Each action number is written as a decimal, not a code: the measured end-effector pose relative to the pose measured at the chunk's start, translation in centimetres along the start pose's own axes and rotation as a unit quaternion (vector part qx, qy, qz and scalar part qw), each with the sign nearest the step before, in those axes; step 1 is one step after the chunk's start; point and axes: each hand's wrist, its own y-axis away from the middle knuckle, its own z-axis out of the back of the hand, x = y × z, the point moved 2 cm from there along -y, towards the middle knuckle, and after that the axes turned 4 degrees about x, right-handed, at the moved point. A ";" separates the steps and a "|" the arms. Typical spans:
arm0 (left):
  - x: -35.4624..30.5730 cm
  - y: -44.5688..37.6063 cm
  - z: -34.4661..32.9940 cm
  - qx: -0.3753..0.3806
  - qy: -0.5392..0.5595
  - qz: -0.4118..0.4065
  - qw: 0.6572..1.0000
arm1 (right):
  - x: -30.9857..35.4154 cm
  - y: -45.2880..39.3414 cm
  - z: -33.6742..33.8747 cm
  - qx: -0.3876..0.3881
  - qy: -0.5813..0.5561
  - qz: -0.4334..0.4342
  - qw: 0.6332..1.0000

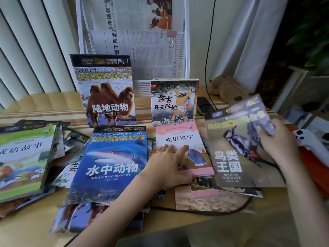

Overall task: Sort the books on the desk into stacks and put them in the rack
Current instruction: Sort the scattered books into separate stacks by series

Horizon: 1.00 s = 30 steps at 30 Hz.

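Many thin books lie spread over the wooden desk (35,220). My right hand (274,139) grips the right edge of a woodpecker book (236,150), which is lifted and blurred. My left hand (170,163) rests with straight fingers on a pink-topped book (179,138). A blue shark book (110,163) lies left of it. A camel book (106,90) and a smaller book showing a figure with raised arms (172,102) stand upright, leaning against the white mesh rack (144,86) at the back.
A pile topped by a green-edged book (23,157) sits at the left. Newspapers (142,50) fill the rack. A black cable (207,68) runs down behind the desk. A white and orange object (306,139) lies at the right, a brown plush toy (227,88) behind it.
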 end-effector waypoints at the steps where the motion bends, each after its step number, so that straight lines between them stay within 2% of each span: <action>1: -0.3 -0.2 0.2 0.023 -0.006 0.000 1.000 | -0.1 -0.1 0.5 -0.019 -0.046 0.005 0.999; 3: -1.6 -1.1 1.1 0.054 0.058 -0.006 0.997 | 0.3 -0.1 0.9 -0.044 -0.118 0.009 0.992; 4: -2.4 -1.7 1.4 0.067 0.158 -0.008 0.985 | 0.6 0.0 0.9 -0.051 -0.145 0.016 0.988; 5: -3.4 -2.4 1.8 0.077 0.285 -0.004 0.955 | 1.1 0.1 0.7 -0.052 -0.178 0.026 0.982; 7: -4.9 -3.5 2.7 0.043 0.495 0.051 0.866 | 2.2 0.4 0.0 -0.047 -0.243 0.039 0.968; 9: -4.7 -4.4 3.5 -0.057 0.559 0.127 0.818 | 3.7 0.2 -1.0 -0.032 -0.293 0.034 0.955; 11: -2.5 -4.4 5.1 -0.191 0.535 0.147 0.810 | 6.2 -0.5 -2.5 0.029 -0.344 0.037 0.938; 13: 1.0 -3.6 7.3 -0.309 0.484 0.129 0.808 | 10.0 -1.1 -4.3 0.096 -0.355 0.082 0.926; 16: 7.1 -2.2 10.0 -0.407 0.396 0.136 0.812 | 17.5 -1.4 -7.5 0.105 -0.296 0.192 0.930; 19: 13.6 -1.3 11.2 -0.469 0.272 0.225 0.810 | 24.3 -0.9 -12.0 0.090 -0.237 0.235 0.938; 21: 17.7 -1.2 10.9 -0.469 0.227 0.314 0.794 | 27.4 -0.4 -15.6 0.086 -0.192 0.251 0.945; 24: 21.6 -1.6 9.0 -0.403 0.239 0.407 0.784 | 29.0 0.2 -20.8 0.102 -0.106 0.242 0.959; 27: 23.1 -2.2 6.5 -0.304 0.311 0.425 0.794 | 28.7 1.2 -23.9 0.130 -0.049 0.244 0.960; 30: 23.5 -2.3 5.5 -0.284 0.313 0.409 0.808 | 28.1 1.6 -24.0 0.118 -0.075 0.243 0.960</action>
